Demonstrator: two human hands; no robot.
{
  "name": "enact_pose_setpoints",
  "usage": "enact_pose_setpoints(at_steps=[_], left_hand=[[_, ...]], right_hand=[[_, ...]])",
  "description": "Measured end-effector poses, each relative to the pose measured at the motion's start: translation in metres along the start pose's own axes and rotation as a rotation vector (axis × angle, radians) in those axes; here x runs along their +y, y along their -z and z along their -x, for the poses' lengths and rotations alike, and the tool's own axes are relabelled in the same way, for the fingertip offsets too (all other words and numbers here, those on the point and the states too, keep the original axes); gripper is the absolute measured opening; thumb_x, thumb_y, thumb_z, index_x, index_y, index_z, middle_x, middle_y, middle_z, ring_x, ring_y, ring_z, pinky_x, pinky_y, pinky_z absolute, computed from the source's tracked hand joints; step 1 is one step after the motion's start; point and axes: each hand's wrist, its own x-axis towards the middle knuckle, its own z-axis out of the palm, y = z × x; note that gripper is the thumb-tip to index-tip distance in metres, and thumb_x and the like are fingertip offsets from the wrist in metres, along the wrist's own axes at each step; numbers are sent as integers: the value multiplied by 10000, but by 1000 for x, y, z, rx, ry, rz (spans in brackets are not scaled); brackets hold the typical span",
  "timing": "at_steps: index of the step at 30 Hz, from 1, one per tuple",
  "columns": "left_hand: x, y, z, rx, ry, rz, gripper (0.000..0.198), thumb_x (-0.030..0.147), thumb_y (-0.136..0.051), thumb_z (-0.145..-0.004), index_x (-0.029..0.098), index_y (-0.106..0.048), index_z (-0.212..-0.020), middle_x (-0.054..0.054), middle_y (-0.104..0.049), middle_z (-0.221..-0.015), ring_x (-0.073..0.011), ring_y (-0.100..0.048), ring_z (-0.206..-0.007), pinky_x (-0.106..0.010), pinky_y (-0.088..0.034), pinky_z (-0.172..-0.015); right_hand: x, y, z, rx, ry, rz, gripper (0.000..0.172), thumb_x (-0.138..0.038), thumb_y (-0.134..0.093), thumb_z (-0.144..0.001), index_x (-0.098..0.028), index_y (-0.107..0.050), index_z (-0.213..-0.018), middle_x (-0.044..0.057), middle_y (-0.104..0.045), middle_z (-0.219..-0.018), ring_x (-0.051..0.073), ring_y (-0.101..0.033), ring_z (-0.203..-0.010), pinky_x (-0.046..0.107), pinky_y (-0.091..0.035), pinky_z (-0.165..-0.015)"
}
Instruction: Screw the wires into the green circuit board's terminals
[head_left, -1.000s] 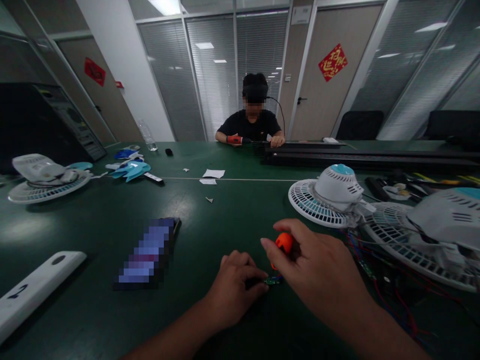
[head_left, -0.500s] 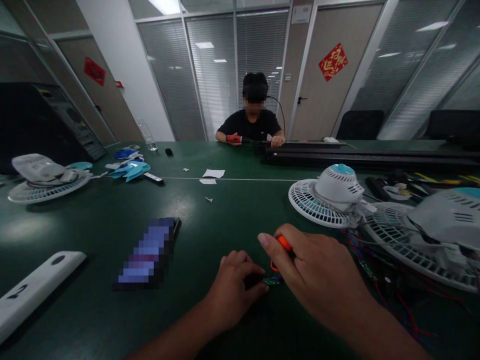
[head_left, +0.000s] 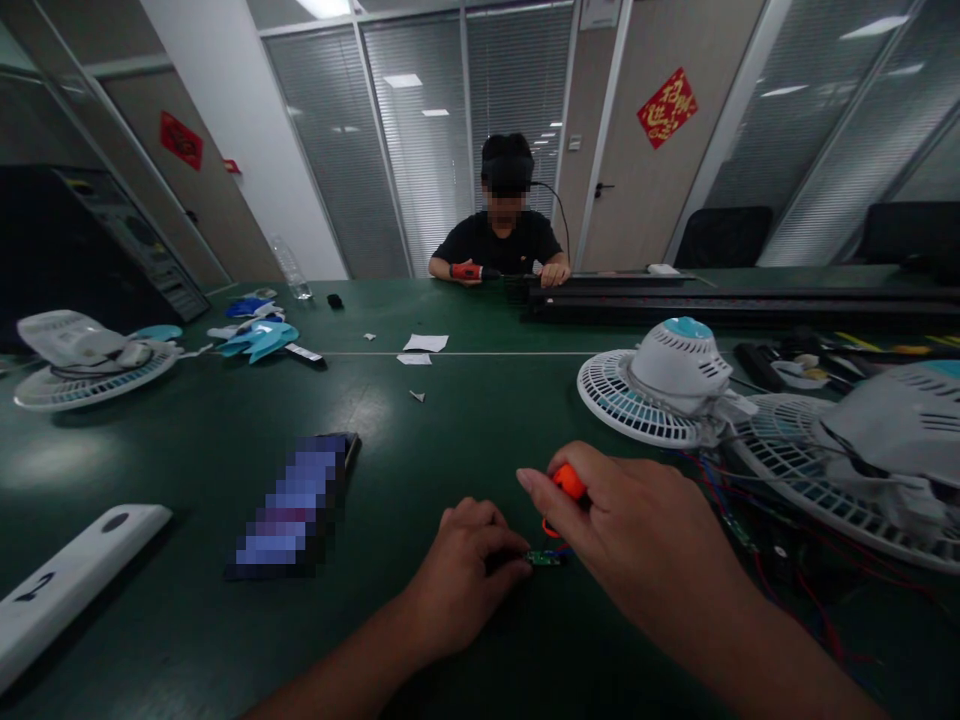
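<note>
My right hand (head_left: 637,540) is wrapped round an orange-handled screwdriver (head_left: 568,482), held upright with its tip down on a small green circuit board (head_left: 545,558). My left hand (head_left: 465,575) is curled, its fingertips pinching the left end of that board against the green table (head_left: 187,430). Red and blue wires (head_left: 757,540) trail from the board's side toward the dismantled white fans (head_left: 675,385) on the right.
A pixelated phone (head_left: 296,500) lies left of my hands, and a white flat part (head_left: 67,580) lies at the near left. Another fan (head_left: 82,355) and blue blades (head_left: 259,338) sit far left. A person (head_left: 504,235) works across the table. Paper scraps (head_left: 424,348) lie mid-table.
The view has tilted slightly. My right hand shifted a little on the screwdriver handle; the left hand stays on the board.
</note>
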Motion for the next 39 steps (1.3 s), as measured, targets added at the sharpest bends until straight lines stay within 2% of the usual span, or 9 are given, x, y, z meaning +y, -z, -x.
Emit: enact_pose_setpoints(at_steps=[9, 24, 33, 39], left_hand=[[0, -3, 3, 9, -48, -64, 144, 222, -641, -890, 281, -740, -977, -23, -648, -991, -220, -541, -962, -373, -392, -858], [4, 0, 1, -17, -48, -91, 158, 209, -611, -896, 277, -729, -976, -15, -645, -983, -219, -534, -951, -371, -382, -853], [4, 0, 1, -34, -50, -98, 180, 215, -597, -897, 287, -731, -993, -20, -648, -1007, -230, -530, -962, -385, -388, -860], [1, -2, 1, -18, -80, -106, 170, 204, -605, -902, 286, -730, -983, -11, -656, -1004, -222, -545, -969, -388, -389, -882]], right_hand=[[-5, 10, 0, -154, -12, 0, 258, -390, -439, -929, -232, -565, -768, -2, -612, -588, 197, -581, -506, 299, -241, -481], [2, 12, -3, -153, 64, -58, 239, -344, -443, -935, -213, -579, -789, 11, -641, -653, 178, -600, -563, 308, -323, -515], [4, 14, -3, -156, 144, -20, 218, -298, -435, -934, -207, -565, -784, 10, -626, -635, 189, -606, -557, 314, -304, -497], [2, 16, -5, -193, 142, -27, 204, -295, -451, -926, -200, -567, -787, 12, -624, -645, 177, -598, -559, 304, -302, -497]])
